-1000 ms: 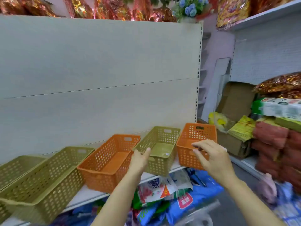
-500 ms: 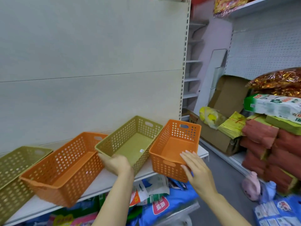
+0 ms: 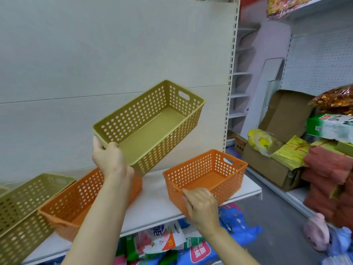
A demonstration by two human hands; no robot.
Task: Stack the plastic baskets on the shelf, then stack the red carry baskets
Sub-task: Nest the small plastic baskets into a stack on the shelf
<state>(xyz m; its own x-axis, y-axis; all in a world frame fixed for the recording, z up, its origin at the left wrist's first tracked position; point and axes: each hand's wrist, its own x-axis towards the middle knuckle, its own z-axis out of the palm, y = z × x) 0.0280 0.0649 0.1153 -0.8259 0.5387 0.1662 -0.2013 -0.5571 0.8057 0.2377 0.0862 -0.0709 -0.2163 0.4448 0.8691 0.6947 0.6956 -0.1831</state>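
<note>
Fingers of the left hand (image 3: pixel 109 159) are wrapped round the near end of the green basket (image 3: pixel 150 125), holding it tilted up off the shelf (image 3: pixel 152 205). Right hand (image 3: pixel 201 204) grips the front rim of the orange basket (image 3: pixel 206 175), which sits at the shelf's right end. Only one view, from the head cam. Looks like the nesting step has just started: I'd guess green goes down into orange next, so it needs levelling and lining up first. Another orange basket (image 3: pixel 76 199) and another green basket (image 3: pixel 24 207) wait on the left. No red carry baskets in sight.
</note>
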